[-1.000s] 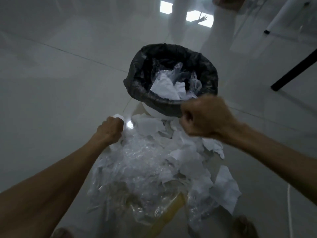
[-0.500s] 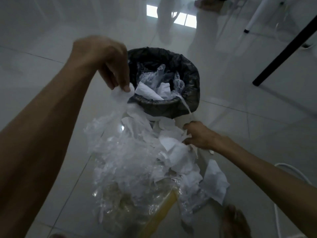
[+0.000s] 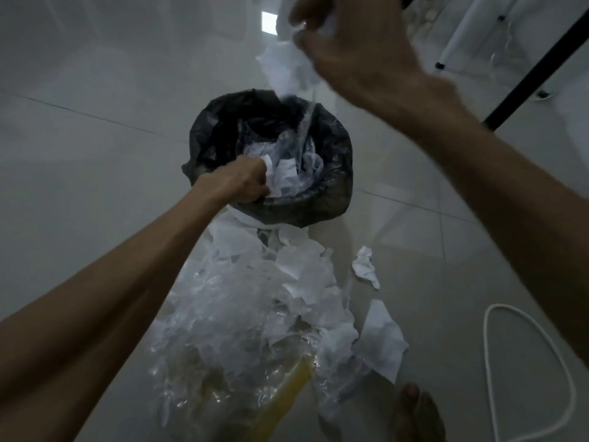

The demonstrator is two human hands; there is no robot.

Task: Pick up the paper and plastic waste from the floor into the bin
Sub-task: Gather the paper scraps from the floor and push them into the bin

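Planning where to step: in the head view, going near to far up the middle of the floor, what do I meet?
Yellow strip under clear plastic → heap of plastic and paper waste → bin with the left hand in it → right hand holding paper above.

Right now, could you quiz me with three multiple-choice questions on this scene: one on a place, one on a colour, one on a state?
1. Where is the left hand?
A. inside the bin
B. on the white cable
C. flat on the floor

2. What colour is the bin liner?
A. blue
B. black
C. yellow

3. What is the right hand doing?
A. hanging empty
B. gripping crumpled paper above the bin
C. resting on the floor

Answers: 1 A, it reaches over the rim onto the waste; 2 B, dark plastic drapes the rim; 3 B, paper hangs from its fingers.
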